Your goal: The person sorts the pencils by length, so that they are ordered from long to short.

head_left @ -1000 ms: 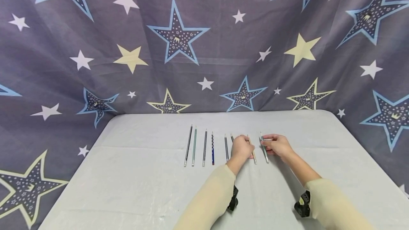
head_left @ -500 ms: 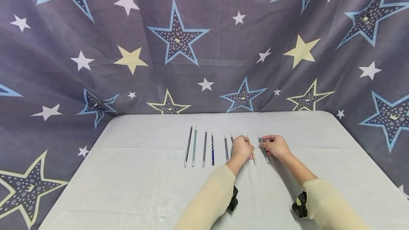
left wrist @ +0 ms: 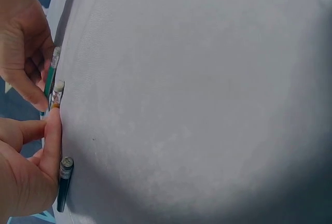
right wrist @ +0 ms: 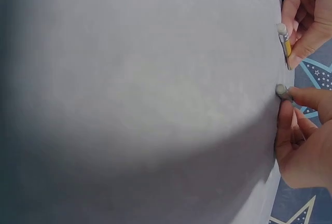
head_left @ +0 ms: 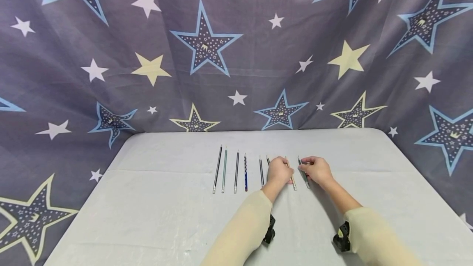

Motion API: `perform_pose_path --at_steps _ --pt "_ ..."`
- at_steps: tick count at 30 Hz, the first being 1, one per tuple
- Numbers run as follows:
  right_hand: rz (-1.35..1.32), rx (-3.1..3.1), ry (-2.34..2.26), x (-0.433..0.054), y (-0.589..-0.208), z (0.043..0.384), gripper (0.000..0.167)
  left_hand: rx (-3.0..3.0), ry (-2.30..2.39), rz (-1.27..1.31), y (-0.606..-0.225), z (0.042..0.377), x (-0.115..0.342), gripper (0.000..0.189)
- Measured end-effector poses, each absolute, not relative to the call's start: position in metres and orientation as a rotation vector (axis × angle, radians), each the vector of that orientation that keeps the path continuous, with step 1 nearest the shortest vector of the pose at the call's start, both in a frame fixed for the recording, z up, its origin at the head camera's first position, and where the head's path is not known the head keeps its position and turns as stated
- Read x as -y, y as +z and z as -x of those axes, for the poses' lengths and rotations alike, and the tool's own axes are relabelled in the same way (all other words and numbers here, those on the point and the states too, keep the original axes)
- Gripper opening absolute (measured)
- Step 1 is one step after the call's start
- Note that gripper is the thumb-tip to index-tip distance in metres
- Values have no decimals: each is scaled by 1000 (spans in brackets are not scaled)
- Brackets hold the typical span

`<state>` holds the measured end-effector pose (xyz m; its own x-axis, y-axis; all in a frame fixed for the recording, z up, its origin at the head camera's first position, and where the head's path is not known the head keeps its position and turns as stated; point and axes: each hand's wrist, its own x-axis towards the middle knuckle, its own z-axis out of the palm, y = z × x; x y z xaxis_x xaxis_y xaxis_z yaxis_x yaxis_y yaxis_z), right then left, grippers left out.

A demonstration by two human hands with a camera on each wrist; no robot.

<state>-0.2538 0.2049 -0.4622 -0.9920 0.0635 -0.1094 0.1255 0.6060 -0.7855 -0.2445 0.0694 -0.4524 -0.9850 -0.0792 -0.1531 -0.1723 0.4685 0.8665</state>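
My left hand [head_left: 279,170] pinches a yellow pencil [head_left: 294,182], whose white eraser end [right wrist: 281,28] shows in the right wrist view. Just right of it, my right hand [head_left: 318,170] holds a green pencil [head_left: 305,179] between thumb and fingers, its tip pointing away from me and leaning left. In the left wrist view the green pencil [left wrist: 50,76] lies close beside the yellow one. A dark pencil [head_left: 267,159] is mostly covered by my left hand, and its eraser end [left wrist: 66,164] shows in the left wrist view.
To the left lie a dark blue pencil [head_left: 261,170], a blue patterned pencil [head_left: 245,172], a dark pencil [head_left: 237,171], a teal pencil [head_left: 224,169] and a black pencil [head_left: 217,169], roughly parallel. A white-covered table [head_left: 148,208] meets a star-print curtain [head_left: 229,85] behind.
My right hand has shifted slightly left with the green pencil, bringing its tip nearer the yellow pencil. My left hand stays in place.
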Motion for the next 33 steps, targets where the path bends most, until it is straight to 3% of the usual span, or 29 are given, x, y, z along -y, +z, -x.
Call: perform_pose_path --at_steps 33 --pt "-166 -2795 -1375 -205 -456 259 35 -2593 1594 150 -440 254 -56 36"
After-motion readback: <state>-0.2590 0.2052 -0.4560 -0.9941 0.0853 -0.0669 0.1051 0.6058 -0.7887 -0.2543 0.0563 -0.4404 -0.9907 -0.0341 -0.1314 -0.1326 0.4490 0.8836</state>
